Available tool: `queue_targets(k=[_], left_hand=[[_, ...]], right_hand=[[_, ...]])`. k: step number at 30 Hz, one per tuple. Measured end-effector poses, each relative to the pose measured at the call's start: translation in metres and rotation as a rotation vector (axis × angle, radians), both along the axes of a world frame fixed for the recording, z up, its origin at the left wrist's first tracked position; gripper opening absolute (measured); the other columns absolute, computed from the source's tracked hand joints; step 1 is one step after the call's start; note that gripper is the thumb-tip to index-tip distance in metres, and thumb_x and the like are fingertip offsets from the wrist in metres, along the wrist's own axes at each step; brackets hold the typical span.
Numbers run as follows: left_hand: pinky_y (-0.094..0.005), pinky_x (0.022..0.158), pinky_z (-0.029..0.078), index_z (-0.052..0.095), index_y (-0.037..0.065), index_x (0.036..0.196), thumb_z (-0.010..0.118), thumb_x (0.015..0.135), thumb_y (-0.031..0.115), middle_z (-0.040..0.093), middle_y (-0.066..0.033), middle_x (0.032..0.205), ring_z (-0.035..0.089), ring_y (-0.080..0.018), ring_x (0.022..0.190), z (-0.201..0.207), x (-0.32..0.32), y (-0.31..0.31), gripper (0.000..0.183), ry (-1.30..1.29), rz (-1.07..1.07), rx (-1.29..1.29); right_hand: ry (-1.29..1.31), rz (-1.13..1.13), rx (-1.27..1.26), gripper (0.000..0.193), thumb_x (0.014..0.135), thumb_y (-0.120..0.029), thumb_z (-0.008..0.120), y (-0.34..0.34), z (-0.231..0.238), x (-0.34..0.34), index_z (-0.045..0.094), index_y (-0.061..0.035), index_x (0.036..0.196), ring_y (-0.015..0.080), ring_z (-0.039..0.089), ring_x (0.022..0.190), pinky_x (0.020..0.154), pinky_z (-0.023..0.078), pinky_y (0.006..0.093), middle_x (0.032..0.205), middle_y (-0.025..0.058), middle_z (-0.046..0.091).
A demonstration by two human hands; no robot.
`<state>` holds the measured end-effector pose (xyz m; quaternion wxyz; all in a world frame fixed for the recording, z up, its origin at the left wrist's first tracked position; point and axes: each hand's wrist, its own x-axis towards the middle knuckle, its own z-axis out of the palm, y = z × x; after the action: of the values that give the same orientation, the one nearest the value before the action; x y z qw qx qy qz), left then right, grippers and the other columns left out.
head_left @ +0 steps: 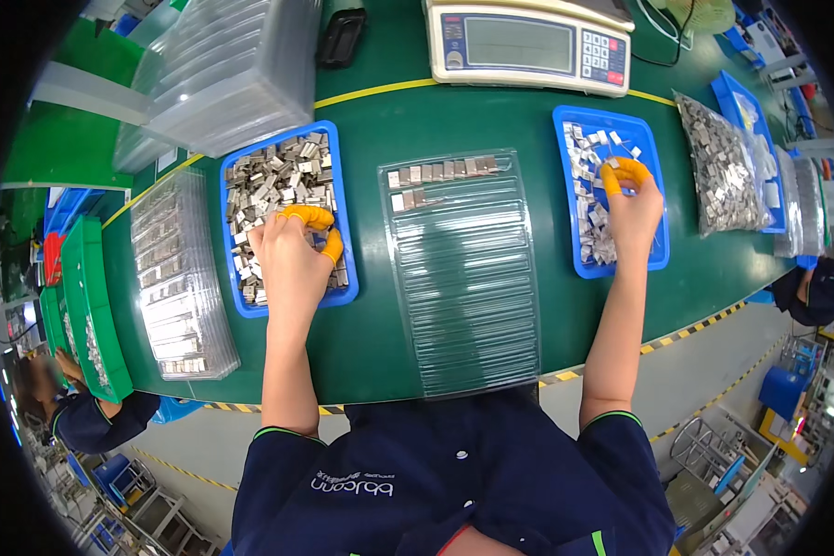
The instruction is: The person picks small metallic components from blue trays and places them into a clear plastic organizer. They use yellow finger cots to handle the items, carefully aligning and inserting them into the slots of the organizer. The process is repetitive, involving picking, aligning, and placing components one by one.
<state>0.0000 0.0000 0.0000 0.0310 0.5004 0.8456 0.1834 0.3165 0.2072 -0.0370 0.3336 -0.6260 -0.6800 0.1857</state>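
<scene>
My left hand (292,255) is over the left blue tray (347,278), which is heaped with small silvery metal shells (283,176). Orange finger covers are on its thumb and forefinger, which curve toward each other with a gap between their tips. At the right blue tray (660,250), my right hand (632,204) pinches a small white part at its orange-covered fingertips; more white parts (584,167) with thin leads lie around it. Between the hands lies a clear plastic blister tray (468,296) with narrow slots. Metal pieces fill its top row and start the second row at the left.
A stack of filled clear trays (181,287) stands left, and tall stacked empty trays (222,83) behind it. A digital scale (528,46) sits at the back. Right of the white parts lies a bulging bag of metal pieces (718,167). Another person (97,422) works at far left beside green bins (93,306).
</scene>
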Motion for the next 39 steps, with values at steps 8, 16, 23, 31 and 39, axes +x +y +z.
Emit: queue_targets(k=[8,16,23,31,39], left_hand=[[-0.0279,0.070,0.048,0.062,-0.002,0.095,0.068,0.073,0.000,0.064,-0.0079,0.089,0.059,-0.0155,0.073,0.008,0.000,-0.008,0.023,-0.421,0.099,0.430],[-0.0254,0.075,0.046,0.062,-0.003,0.103,0.062,0.085,0.009,0.064,-0.0103,0.096,0.065,-0.0208,0.086,0.006,0.021,-0.023,0.022,-1.263,0.055,0.539],[-0.0244,0.075,0.047,0.056,-0.003,0.111,0.060,0.087,0.012,0.064,-0.0133,0.097,0.064,-0.0194,0.087,0.009,0.043,-0.020,0.028,-1.447,-0.019,0.517],[-0.0237,0.075,0.046,0.055,-0.003,0.117,0.058,0.088,0.011,0.066,-0.0126,0.098,0.063,-0.0168,0.088,0.001,0.053,-0.016,0.032,-1.393,0.044,0.451],[-0.0219,0.060,0.047,0.059,0.001,0.104,0.058,0.089,0.016,0.068,-0.0140,0.087,0.067,-0.0191,0.074,0.011,0.063,-0.014,0.021,-1.525,0.115,0.437]], right_hand=[[0.080,-0.026,-0.002,0.032,0.076,-0.008,0.072,-0.004,0.011,0.001,0.063,-0.0026,0.106,0.0174,0.065,0.076,0.066,0.050,0.0290,0.081,0.0092,0.067],[0.549,0.062,-0.075,0.023,0.082,0.002,0.062,-0.007,0.012,-0.003,0.062,0.0056,0.105,0.0157,0.064,0.078,0.064,0.055,0.0250,0.088,0.0105,0.063],[-0.073,0.093,-0.029,0.025,0.080,-0.010,0.065,-0.007,0.003,0.009,0.066,-0.0038,0.105,0.0202,0.058,0.065,0.061,0.046,0.0323,0.079,0.0128,0.062],[-0.086,0.172,-0.066,0.031,0.070,-0.014,0.076,-0.007,0.008,0.010,0.069,-0.0027,0.098,0.0233,0.058,0.067,0.061,0.046,0.0351,0.079,0.0143,0.062],[-0.135,0.173,-0.058,0.028,0.064,-0.012,0.079,-0.014,0.016,0.007,0.071,-0.0041,0.090,0.0227,0.060,0.067,0.061,0.047,0.0333,0.075,0.0129,0.063]])
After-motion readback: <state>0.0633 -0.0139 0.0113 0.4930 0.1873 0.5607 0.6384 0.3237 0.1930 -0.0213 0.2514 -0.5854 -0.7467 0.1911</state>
